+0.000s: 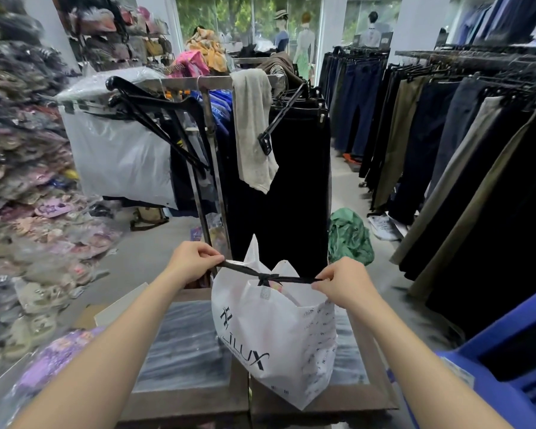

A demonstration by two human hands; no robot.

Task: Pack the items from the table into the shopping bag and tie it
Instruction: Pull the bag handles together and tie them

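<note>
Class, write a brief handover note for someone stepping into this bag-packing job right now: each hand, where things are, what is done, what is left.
Left hand: pinches one end of the black ribbon.
Right hand: pinches the other end; the ribbon is taut.
Shopping bag: stands on the table, with something colourful inside.
Done: a knot sits over the bag's mouth.
Left: probably snug the knot, then let go.
</note>
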